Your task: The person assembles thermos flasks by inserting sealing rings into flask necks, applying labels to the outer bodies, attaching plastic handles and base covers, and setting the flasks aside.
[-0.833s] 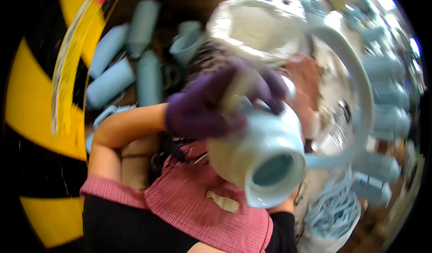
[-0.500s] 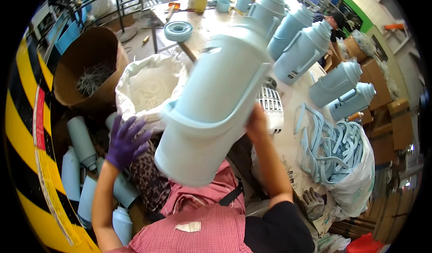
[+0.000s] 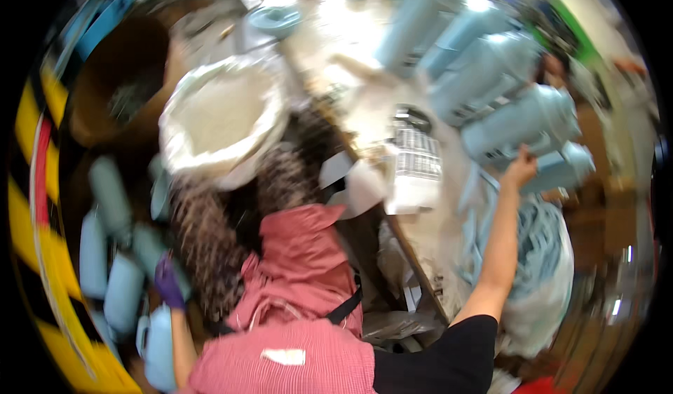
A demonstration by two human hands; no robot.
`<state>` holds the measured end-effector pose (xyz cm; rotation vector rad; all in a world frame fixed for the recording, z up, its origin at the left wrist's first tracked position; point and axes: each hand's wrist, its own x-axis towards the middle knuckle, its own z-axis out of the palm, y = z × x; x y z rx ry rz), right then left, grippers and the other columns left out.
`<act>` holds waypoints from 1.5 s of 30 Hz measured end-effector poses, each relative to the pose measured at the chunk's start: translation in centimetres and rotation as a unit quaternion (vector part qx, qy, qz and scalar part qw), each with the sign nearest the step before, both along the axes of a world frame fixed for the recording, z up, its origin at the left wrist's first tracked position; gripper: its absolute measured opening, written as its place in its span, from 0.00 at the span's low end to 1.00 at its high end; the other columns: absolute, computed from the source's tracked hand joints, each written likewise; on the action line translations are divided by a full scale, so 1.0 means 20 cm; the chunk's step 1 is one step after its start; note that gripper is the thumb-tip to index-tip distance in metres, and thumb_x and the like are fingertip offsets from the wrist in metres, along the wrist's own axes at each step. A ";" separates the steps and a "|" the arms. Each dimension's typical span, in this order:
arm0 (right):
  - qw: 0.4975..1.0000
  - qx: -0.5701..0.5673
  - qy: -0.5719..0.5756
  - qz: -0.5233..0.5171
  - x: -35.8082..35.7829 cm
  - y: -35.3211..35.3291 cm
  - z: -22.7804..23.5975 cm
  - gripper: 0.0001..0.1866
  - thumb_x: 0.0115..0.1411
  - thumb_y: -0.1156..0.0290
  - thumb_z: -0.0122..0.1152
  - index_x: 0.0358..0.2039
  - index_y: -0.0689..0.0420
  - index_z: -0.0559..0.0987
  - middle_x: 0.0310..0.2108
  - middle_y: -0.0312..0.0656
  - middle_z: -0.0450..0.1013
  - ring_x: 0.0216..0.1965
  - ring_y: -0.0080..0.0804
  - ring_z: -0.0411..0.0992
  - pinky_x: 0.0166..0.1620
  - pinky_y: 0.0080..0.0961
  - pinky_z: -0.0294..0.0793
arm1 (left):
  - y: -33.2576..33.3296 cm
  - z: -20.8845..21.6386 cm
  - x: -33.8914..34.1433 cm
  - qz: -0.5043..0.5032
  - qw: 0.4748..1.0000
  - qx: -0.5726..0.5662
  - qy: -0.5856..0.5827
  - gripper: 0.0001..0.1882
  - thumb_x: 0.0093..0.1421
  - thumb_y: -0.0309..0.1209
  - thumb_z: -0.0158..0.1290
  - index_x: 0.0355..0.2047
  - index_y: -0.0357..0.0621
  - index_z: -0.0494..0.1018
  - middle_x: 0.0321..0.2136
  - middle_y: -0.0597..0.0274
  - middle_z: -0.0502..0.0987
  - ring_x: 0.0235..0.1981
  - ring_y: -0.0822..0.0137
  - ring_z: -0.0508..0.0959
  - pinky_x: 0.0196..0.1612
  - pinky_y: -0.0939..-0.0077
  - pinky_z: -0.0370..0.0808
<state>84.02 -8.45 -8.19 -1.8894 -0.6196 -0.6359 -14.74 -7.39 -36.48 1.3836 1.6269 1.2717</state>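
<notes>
My right hand [image 3: 520, 168] reaches across the table, its fingers closed at the handle of a light-blue thermos flask [image 3: 515, 124]. That flask stands in a row with other light-blue flasks [image 3: 484, 78] and a shorter one [image 3: 561, 170] beside it. My left hand [image 3: 168, 283], in a purple glove, is low at the left, over several flasks lying on that side; blur hides how its fingers are set. A light-blue flask with a handle [image 3: 157, 348] lies beside my left forearm, and a grey-green flask [image 3: 160, 250] is close to the glove.
A white sack [image 3: 179, 145] stands open before my knees, with a brown cardboard drum [image 3: 87, 120] behind it. On the table [image 3: 427, 243] are a white slotted block [image 3: 413, 173] and a light-blue ring [image 3: 275, 19]. A bag of blue straps [image 3: 536, 247] sits at the right; a striped barrier [image 3: 42, 254] runs along the left.
The large flask my right hand held before me is gone from there. My right hand has moved right to the row of flasks; my gloved left hand has dropped down and left.
</notes>
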 end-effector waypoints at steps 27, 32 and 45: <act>0.575 -0.232 -0.013 0.785 -3.10 0.25 -0.26 0.34 0.57 0.76 0.71 0.64 0.57 0.70 0.65 0.51 0.67 0.66 0.49 0.66 0.66 0.43 0.65 | -0.97 0.79 -0.14 0.392 0.869 0.021 0.301 0.21 0.53 0.21 0.70 0.46 0.33 0.77 0.45 0.54 0.76 0.43 0.59 0.78 0.46 0.68 0.78; 0.379 0.000 0.330 0.865 -3.52 0.52 0.13 0.53 0.59 0.61 0.75 0.78 0.57 0.53 0.74 0.50 0.59 0.71 0.42 0.59 0.70 0.35 0.58 | -0.66 1.25 0.43 0.262 0.953 0.140 0.061 0.29 0.48 0.18 0.70 0.53 0.38 0.75 0.43 0.59 0.72 0.44 0.59 0.76 0.49 0.67 0.75; 0.517 -0.145 -0.234 0.811 -3.06 0.53 0.46 0.08 0.64 0.68 0.64 0.38 0.59 0.81 0.33 0.44 0.78 0.35 0.44 0.78 0.50 0.43 0.72 | 0.39 1.63 0.77 -0.429 0.895 0.037 -0.117 0.42 0.59 0.38 0.64 0.70 0.34 0.60 0.63 0.52 0.71 0.65 0.62 0.68 0.68 0.65 0.65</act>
